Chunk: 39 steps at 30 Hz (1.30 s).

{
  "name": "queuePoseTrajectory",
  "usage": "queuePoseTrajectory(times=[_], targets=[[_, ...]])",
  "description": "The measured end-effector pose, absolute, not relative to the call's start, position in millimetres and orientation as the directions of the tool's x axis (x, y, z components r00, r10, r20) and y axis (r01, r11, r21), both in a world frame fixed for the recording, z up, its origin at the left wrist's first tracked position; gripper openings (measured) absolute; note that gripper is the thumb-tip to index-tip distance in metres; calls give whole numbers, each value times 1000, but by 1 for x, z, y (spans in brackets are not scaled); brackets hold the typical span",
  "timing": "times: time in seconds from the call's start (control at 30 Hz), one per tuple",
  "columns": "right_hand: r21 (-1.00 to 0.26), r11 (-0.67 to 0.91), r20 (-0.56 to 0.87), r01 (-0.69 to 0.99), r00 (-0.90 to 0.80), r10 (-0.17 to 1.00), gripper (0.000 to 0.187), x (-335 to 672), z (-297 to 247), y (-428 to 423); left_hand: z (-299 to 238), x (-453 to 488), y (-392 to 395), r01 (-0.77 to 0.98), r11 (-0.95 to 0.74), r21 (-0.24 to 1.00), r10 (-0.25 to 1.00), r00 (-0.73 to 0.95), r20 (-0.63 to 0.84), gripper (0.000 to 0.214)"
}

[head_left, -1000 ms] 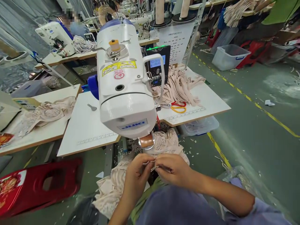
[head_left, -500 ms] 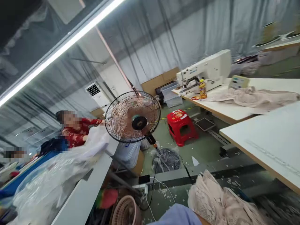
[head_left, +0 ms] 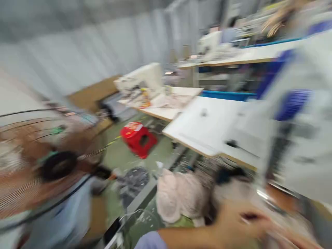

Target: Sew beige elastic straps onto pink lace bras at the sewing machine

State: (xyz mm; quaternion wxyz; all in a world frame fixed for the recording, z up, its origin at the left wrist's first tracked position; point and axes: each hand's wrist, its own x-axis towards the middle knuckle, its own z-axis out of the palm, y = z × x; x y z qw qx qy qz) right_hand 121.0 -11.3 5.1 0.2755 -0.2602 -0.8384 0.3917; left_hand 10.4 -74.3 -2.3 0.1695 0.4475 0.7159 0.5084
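The whole picture is smeared by motion. My left hand (head_left: 233, 224) shows at the bottom right, with its forearm running in from the lower middle. Its fingers are blurred, and a small dark streak lies by the fingertips. A sliver of my right hand (head_left: 298, 242) shows at the bottom right edge, its fingers not readable. Both hands sit under the head of the white sewing machine (head_left: 298, 138), near a pile of pale pink fabric (head_left: 178, 193). What the hands hold cannot be made out.
The white work table (head_left: 220, 128) runs across the middle right. A red stool (head_left: 138, 138) stands on the green floor beyond it. A standing fan (head_left: 52, 162) fills the left. A second sewing machine (head_left: 140, 81) sits on a farther table.
The view has swung from the fan and the people at the left back toward the sewing machine. My hands are in view again, low at the right.
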Motion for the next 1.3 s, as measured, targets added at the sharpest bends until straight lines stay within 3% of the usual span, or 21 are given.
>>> queuePoseTrajectory(times=[0.03, 0.13, 0.27, 0.4, 0.5, 0.77, 1.03, 1.2, 1.3], targets=[[-791, 522, 228, 319, -638, 735, 25, 146, 7, -13, 0, 21, -70, 386, -66, 920, 903, -370, 220, 36], [-796, 401, 160, 453, -481, 862, 33, 185, 15, -15, 2, 24, -54, 237, -132, 963, 967, -181, 178, 33], [-785, 365, 163, 500, -402, 901, 31, 197, 27, 4, 8, 12, -41, 419, -322, 849, 938, 15, 347, 19], [-745, 446, 168, 496, -508, 845, 22, 201, 36, 14, 22, 10, -44, 515, -534, 670, 838, 218, 500, 15], [-819, 360, 53, 447, -565, 823, 17, 202, 40, 16, 28, 11, -41, 533, -572, 623, 812, 260, 523, 14], [-915, 124, -182, 383, -667, 722, 19, 206, 43, 22, 28, 8, -33, 532, -502, 682, 864, 278, 419, 12], [-905, 149, -202, 399, -709, 676, 17, 209, 53, 24, 30, 6, -30, 590, -424, 687, 905, 305, 297, 15], [-905, 176, -169, 387, -708, 686, 17, 209, 48, 22, 32, 8, -26, 662, -465, 588, 883, 398, 249, 29], [-882, 239, -93, 406, -647, 756, 13, 209, 39, 16, 27, 12, -27, 735, -480, 479, 876, 372, 307, 35]])
